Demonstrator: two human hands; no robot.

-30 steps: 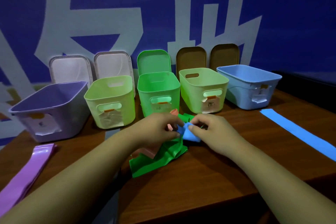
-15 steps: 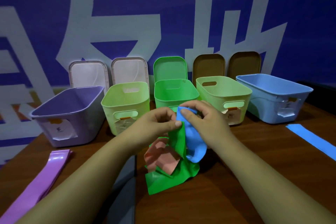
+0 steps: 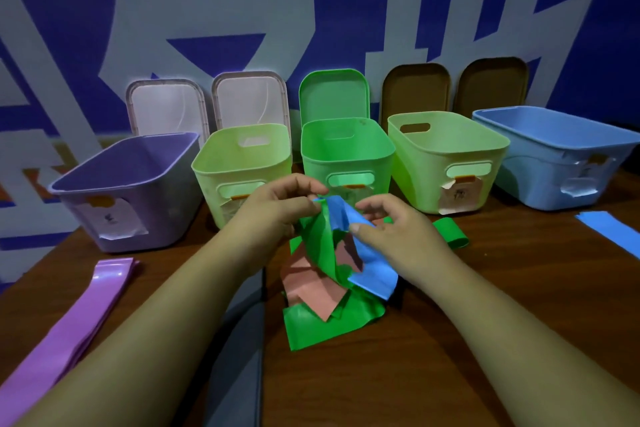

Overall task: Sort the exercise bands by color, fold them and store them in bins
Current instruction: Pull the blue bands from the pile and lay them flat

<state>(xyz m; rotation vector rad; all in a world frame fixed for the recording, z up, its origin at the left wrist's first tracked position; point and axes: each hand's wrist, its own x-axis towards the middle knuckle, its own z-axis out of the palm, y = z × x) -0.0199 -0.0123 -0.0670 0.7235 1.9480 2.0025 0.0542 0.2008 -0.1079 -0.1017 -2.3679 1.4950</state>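
Far to the left of my left hand [image 3: 277, 210] a purple band [image 3: 79, 319] lies flat on the table [image 3: 450, 340]. That hand pinches the top of a green band [image 3: 318, 246], thumb and fingers closed on it. My right hand [image 3: 391, 232], just beside it, grips a blue band [image 3: 367, 253]. A pink band [image 3: 311, 288] hangs tangled below both. Bins stand beyond my knuckles, the green bin [image 3: 346, 152] nearest.

Head-worn view, near — probably angled downward
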